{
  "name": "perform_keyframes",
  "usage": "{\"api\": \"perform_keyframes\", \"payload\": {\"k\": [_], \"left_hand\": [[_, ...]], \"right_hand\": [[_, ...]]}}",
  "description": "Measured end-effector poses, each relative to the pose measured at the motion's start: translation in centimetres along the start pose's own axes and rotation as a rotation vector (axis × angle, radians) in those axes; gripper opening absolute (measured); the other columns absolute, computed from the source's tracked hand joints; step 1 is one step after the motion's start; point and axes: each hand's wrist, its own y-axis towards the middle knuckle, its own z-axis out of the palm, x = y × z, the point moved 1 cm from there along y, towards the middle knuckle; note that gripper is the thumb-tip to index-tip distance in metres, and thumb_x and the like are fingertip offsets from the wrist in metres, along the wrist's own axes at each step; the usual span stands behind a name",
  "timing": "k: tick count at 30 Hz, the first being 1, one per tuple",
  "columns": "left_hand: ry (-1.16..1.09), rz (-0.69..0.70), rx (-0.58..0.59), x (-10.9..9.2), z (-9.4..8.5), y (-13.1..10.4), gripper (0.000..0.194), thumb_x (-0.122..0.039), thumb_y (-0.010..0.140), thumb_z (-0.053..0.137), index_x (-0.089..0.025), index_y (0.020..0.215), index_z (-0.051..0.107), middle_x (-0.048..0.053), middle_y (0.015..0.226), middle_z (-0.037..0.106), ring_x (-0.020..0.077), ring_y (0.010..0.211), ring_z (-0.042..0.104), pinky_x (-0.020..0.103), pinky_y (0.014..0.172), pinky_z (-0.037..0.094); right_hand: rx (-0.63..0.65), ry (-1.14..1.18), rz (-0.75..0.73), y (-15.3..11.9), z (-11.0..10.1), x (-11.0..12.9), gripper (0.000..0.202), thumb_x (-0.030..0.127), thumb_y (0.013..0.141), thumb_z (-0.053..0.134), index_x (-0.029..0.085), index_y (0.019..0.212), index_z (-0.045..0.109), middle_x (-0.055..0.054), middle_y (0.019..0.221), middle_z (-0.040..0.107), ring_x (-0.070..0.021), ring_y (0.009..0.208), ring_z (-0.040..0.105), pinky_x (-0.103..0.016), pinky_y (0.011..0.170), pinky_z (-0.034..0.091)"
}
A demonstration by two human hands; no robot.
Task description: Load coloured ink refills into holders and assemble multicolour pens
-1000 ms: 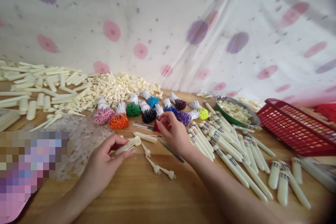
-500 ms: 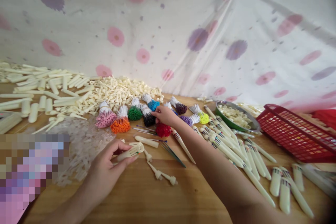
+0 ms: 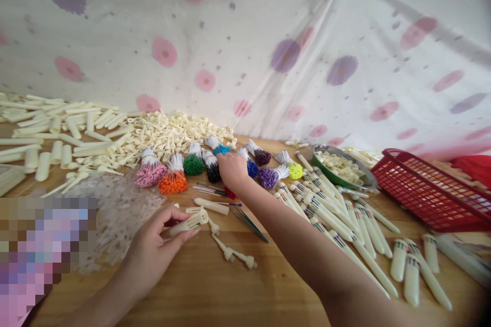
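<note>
My left hand (image 3: 159, 237) is closed around a cream multi-colour pen barrel (image 3: 192, 220); its slotted open end faces right, and a spot of green shows in a slot. My right hand (image 3: 233, 171) reaches in among bundles of white-stemmed pen refills, its fingers curled down, the tips hidden. Nearest to it are the light blue bundle (image 3: 222, 148), the black bundle (image 3: 213, 168) and the blue bundle (image 3: 251, 167). A red bundle (image 3: 229, 193) is mostly covered by that hand. Pink (image 3: 151, 171), orange (image 3: 173, 181) and green (image 3: 194, 163) bundles lie further left.
Loose cream parts (image 3: 172, 133) are heaped at the back left, beside clear plastic pieces (image 3: 111, 219). Tweezers (image 3: 251, 225) lie mid-table. Several filled pens (image 3: 330, 217) spread to the right, before a green-sided bowl (image 3: 343, 168) and a red basket (image 3: 429, 194).
My right hand has shifted slightly left over the refill bundles, uncovering more of the blue and purple ones and hiding most of the red. My left hand keeps hold of the pen barrel.
</note>
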Motion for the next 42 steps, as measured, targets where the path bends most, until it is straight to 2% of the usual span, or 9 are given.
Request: {"api": "perform_keyframes", "payload": {"k": [7, 15, 21, 24, 28, 30, 33, 38, 42], "left_hand": [[0.012, -0.022, 0.022, 0.1, -0.1, 0.2, 0.013, -0.034, 0.069, 0.062, -0.022, 0.073, 0.057, 0.000, 0.075, 0.065, 0.0192, 0.072, 0.062, 0.030, 0.068, 0.050], [0.011, -0.037, 0.018, -0.3, 0.0, 0.4, 0.014, -0.034, 0.068, 0.063, -0.022, 0.072, 0.057, 0.000, 0.072, 0.065, 0.0192, 0.070, 0.062, 0.030, 0.067, 0.050], [0.025, -0.021, 0.018, -0.1, 0.0, 0.3, 0.015, -0.035, 0.068, 0.063, -0.022, 0.072, 0.058, -0.001, 0.072, 0.065, 0.0191, 0.070, 0.062, 0.029, 0.067, 0.050], [0.017, -0.023, 0.017, -0.1, 0.0, 0.4, 0.015, -0.035, 0.068, 0.063, -0.022, 0.072, 0.058, 0.000, 0.073, 0.066, 0.0193, 0.071, 0.063, 0.029, 0.066, 0.050], [0.017, -0.030, 0.017, -0.1, 0.0, 0.4, 0.015, -0.035, 0.068, 0.063, -0.021, 0.073, 0.058, 0.000, 0.074, 0.066, 0.0193, 0.071, 0.063, 0.029, 0.068, 0.050], [0.019, -0.032, 0.012, -0.1, -0.1, 0.4, 0.015, -0.035, 0.068, 0.063, -0.022, 0.073, 0.058, 0.000, 0.075, 0.066, 0.0193, 0.072, 0.063, 0.029, 0.067, 0.050], [0.028, -0.034, 0.023, 0.0, -0.1, 0.3, 0.015, -0.036, 0.068, 0.063, -0.022, 0.073, 0.058, 0.000, 0.075, 0.066, 0.0193, 0.071, 0.063, 0.029, 0.067, 0.050], [0.033, -0.029, 0.035, 0.2, 0.0, 0.3, 0.016, -0.036, 0.070, 0.062, -0.022, 0.074, 0.057, 0.000, 0.076, 0.066, 0.0195, 0.073, 0.063, 0.030, 0.069, 0.049], [0.021, -0.038, 0.038, 0.4, 0.1, 0.4, 0.018, -0.038, 0.069, 0.062, -0.021, 0.074, 0.057, 0.001, 0.077, 0.065, 0.0202, 0.074, 0.063, 0.031, 0.070, 0.049]], "right_hand": [[0.020, -0.012, 0.040, -0.6, -0.5, -0.4, 0.025, 0.013, 0.088, 0.037, 0.014, 0.102, 0.058, -0.016, 0.093, 0.066, -0.0242, 0.084, 0.064, -0.032, 0.068, 0.046], [0.051, 0.020, 0.087, -2.2, -1.1, -1.3, 0.023, 0.020, 0.091, 0.036, 0.014, 0.098, 0.057, -0.014, 0.091, 0.067, -0.0240, 0.084, 0.064, -0.030, 0.067, 0.045], [0.046, 0.113, 0.098, -2.1, -0.1, -1.3, 0.029, 0.037, 0.093, 0.035, 0.016, 0.108, 0.047, -0.011, 0.092, 0.067, -0.0221, 0.085, 0.064, -0.029, 0.068, 0.045], [0.072, 0.171, 0.087, -1.4, 0.4, -1.5, 0.025, 0.034, 0.092, 0.041, 0.016, 0.107, 0.050, -0.009, 0.092, 0.067, -0.0207, 0.085, 0.064, -0.027, 0.068, 0.044], [0.115, 0.240, 0.107, -0.5, 0.3, -2.8, 0.016, 0.028, 0.089, 0.047, 0.017, 0.094, 0.058, -0.006, 0.092, 0.067, -0.0168, 0.088, 0.062, -0.024, 0.072, 0.044], [0.130, 0.252, 0.143, -0.4, -0.1, -3.4, 0.017, 0.028, 0.089, 0.049, 0.015, 0.090, 0.061, -0.007, 0.093, 0.066, -0.0180, 0.091, 0.061, -0.029, 0.078, 0.045], [0.155, 0.278, 0.185, -0.7, -0.4, -3.7, 0.021, 0.030, 0.089, 0.051, 0.013, 0.096, 0.060, -0.008, 0.101, 0.062, -0.0194, 0.096, 0.058, -0.039, 0.085, 0.044], [0.247, 0.465, 0.187, -1.3, -0.4, -3.1, 0.028, 0.031, 0.089, 0.051, 0.014, 0.110, 0.054, -0.007, 0.110, 0.056, -0.0191, 0.095, 0.057, -0.040, 0.081, 0.048], [0.396, 0.724, 0.162, -1.5, 0.3, -2.7, 0.018, 0.027, 0.092, 0.046, 0.013, 0.096, 0.057, -0.004, 0.090, 0.063, -0.0119, 0.072, 0.061, -0.029, 0.065, 0.052]]}}
